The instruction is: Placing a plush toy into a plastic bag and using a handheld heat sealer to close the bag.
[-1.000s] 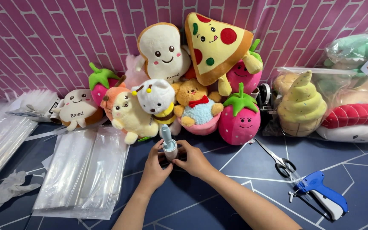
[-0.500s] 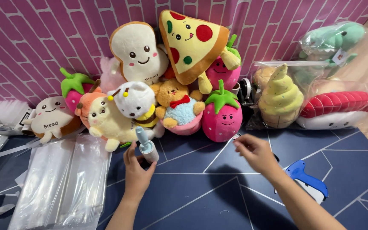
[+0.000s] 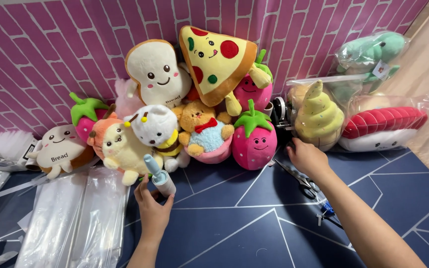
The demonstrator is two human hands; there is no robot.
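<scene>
My left hand point(image 3: 153, 209) grips a small lint roller point(image 3: 160, 176) with a pale blue handle, held tilted just in front of the cream dog plush point(image 3: 120, 151) and the white bee plush point(image 3: 156, 128). My right hand point(image 3: 308, 157) reaches out to the right, fingers curled, beside the bagged ice-cream swirl plush point(image 3: 320, 116) and a tape dispenser point(image 3: 280, 113). I cannot tell whether it holds anything. A red strawberry plush point(image 3: 254, 141) sits just left of that hand.
A pile of plush toys leans on the pink brick wall: pizza slice point(image 3: 214, 58), toast point(image 3: 157, 74), bear cupcake point(image 3: 206, 133), bagged sushi point(image 3: 382, 129), bagged green plush point(image 3: 368, 57). Scissors point(image 3: 299, 179) and a blue tagging tool point(image 3: 328, 211) lie under my right arm. Clear plastic bags point(image 3: 75, 218) lie at left.
My right hand let go of the lint roller and swung right toward the bagged ice-cream plush. The left hand keeps the roller. The view shifted right.
</scene>
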